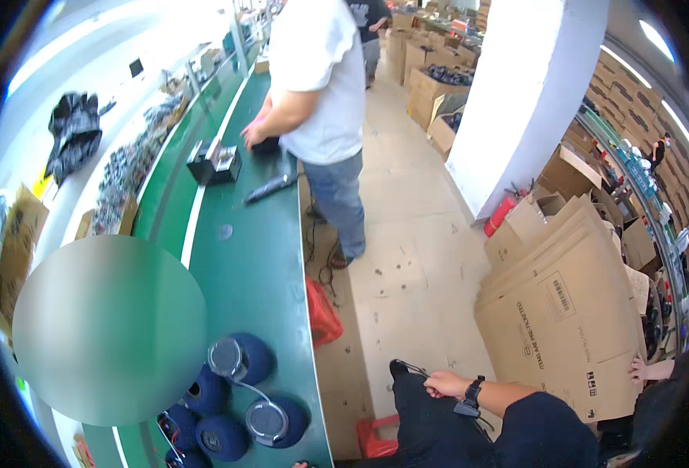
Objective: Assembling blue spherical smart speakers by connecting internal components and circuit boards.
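My right hand (447, 384) reaches in from the lower right, a black band on its wrist, above my dark-clothed leg (438, 429). Its fingers are curled closed near a thin dark cord; what they hold is too small to make out. Of my left hand (301, 465), only a sliver shows at the bottom edge, by the bench, its fingers hidden. Nearby, several dark blue rounded units (222, 438) stand on the green bench (251, 257). Grey round discs (266, 421) with a pale cable lie on two of them.
A co-worker in a white shirt (321, 86) stands at the bench beside a black box (214, 164). Flattened cartons (555, 312) lean at the right, another person's hand (639, 370) on them. Red bags (323, 312) hang below the bench. A white pillar (524, 101) rises behind.
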`<state>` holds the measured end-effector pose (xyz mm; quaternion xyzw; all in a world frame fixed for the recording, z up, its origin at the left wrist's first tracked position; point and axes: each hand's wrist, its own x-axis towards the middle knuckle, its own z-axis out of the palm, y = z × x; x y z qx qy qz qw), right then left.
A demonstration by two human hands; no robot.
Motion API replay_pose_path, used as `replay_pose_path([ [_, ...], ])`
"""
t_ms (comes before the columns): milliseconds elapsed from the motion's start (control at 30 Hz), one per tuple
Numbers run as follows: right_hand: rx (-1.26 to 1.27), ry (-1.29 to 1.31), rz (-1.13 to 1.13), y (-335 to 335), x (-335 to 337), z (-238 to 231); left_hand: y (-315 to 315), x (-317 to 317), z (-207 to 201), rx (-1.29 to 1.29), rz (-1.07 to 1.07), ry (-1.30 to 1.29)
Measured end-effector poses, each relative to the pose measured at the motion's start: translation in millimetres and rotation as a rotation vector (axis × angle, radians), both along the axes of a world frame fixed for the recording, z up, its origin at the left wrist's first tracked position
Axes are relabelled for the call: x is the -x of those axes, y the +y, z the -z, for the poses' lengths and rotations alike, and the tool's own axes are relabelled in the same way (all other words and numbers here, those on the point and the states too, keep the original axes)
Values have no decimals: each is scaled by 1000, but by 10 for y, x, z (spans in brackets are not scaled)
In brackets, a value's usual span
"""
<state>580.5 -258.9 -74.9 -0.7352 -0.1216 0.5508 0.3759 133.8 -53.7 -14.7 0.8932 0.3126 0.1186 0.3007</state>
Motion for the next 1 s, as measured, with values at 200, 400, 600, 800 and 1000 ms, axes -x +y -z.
replay_pose_path([
  [200,-130,217,587,-401,-430,-106,96,-911,-489,479,220,-96],
  [400,169,-431,-33,-1234,-757,157,204,-2144,-978,692,381,33],
  [600,206,-488,-68,-1686,-770,-484,83,-3659,-1739,759,603,120],
  [800,-88,-877,289,-1830,-600,-1963,-52,-5293,-2561,624,1233,-281],
  [1000,-514,-1548,667,-1860,-495,-4600,-475,-6129,-3799,759,1488,-1011],
])
